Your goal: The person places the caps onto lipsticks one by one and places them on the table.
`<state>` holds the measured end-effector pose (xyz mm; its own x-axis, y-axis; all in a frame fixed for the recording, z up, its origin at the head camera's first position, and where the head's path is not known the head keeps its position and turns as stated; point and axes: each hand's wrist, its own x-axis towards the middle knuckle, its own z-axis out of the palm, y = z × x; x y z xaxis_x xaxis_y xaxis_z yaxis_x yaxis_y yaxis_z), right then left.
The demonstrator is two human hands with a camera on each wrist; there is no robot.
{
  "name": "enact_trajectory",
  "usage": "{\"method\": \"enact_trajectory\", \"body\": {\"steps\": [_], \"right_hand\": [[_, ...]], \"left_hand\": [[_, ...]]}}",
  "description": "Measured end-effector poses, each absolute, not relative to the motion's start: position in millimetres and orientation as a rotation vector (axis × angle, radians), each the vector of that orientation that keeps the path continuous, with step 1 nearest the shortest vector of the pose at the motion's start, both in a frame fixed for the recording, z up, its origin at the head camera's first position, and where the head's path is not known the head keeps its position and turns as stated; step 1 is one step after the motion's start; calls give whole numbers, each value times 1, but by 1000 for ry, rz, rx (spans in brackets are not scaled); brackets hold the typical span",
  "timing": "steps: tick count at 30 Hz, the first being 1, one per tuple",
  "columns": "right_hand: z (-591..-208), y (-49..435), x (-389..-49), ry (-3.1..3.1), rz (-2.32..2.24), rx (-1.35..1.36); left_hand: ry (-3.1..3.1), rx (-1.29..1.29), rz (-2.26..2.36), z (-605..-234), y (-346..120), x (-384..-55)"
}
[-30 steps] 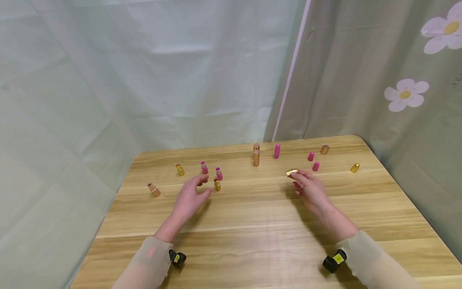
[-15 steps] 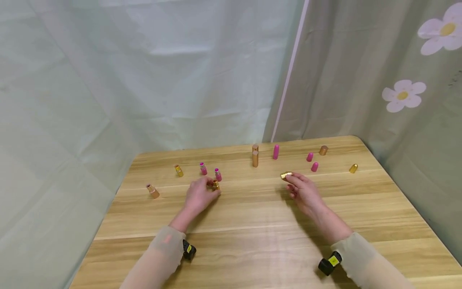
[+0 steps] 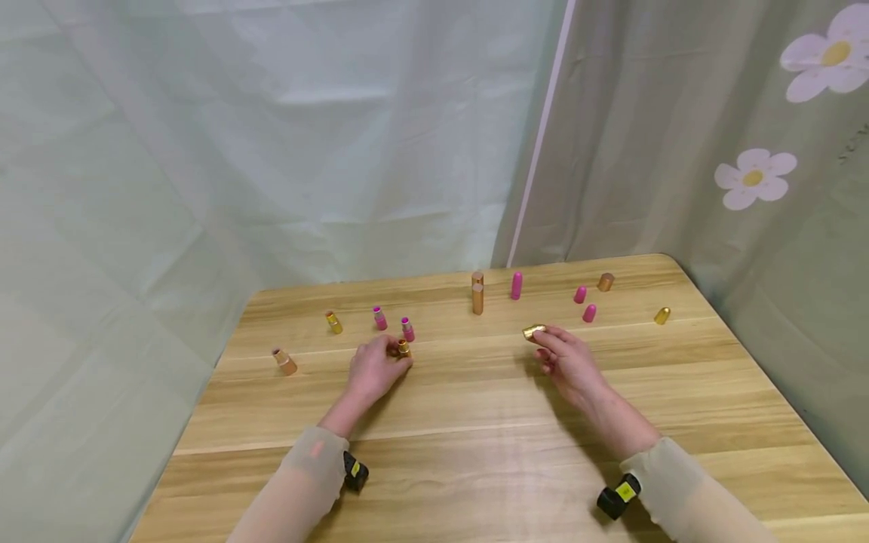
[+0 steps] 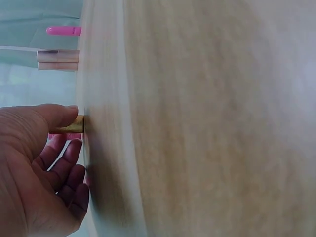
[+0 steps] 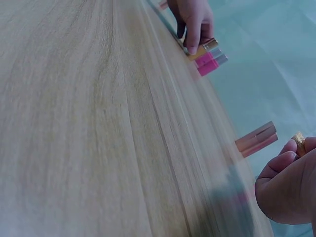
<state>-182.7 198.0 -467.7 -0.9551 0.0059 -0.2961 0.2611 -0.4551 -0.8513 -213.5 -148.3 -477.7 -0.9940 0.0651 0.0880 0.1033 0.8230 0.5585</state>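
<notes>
My left hand (image 3: 375, 369) pinches an uncapped gold lipstick tube (image 3: 404, 348) between thumb and fingers; its base stands on the wooden table (image 3: 462, 452). In the left wrist view the thumb lies along this gold tube (image 4: 71, 124). Held sideways above the table, a gold lipstick cap (image 3: 532, 332) is pinched by my right hand (image 3: 569, 360). In the right wrist view only part of the gold cap (image 5: 298, 142) shows past the fingers. Just behind the left hand stand two uncapped pink lipstick tubes (image 3: 407, 329).
Farther left are another open gold tube (image 3: 334, 323) and a rose-gold one (image 3: 284, 361). Two capped rose-gold lipsticks (image 3: 478, 299) and a pink one (image 3: 517, 286) stand at the back. On the right lie pink caps (image 3: 589, 313), a copper cap (image 3: 606, 282) and a gold cap (image 3: 662, 316).
My left hand has moved right and taken hold of the gold lipstick tube. The right hand, with the gold cap, has shifted slightly left and nearer.
</notes>
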Motion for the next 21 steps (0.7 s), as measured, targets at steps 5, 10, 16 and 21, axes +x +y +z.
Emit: {"method": "enact_trajectory", "body": {"steps": [5,10,16,21], "right_hand": [[-469,196,-182,1546,-2527,360],[-469,195,-182,1553,-2522,348],[-470,195,-181,1553,-2508,354],[-470,194,-181,1550,-2512,356]], "left_hand": [[-2935,-141,-934,-478,-149,-214],[-2919,-147,-1008,-475,-150,-211],[-2917,-172,-1092,-469,-150,-206],[-2906,-172,-1170,-461,-145,-201]]}}
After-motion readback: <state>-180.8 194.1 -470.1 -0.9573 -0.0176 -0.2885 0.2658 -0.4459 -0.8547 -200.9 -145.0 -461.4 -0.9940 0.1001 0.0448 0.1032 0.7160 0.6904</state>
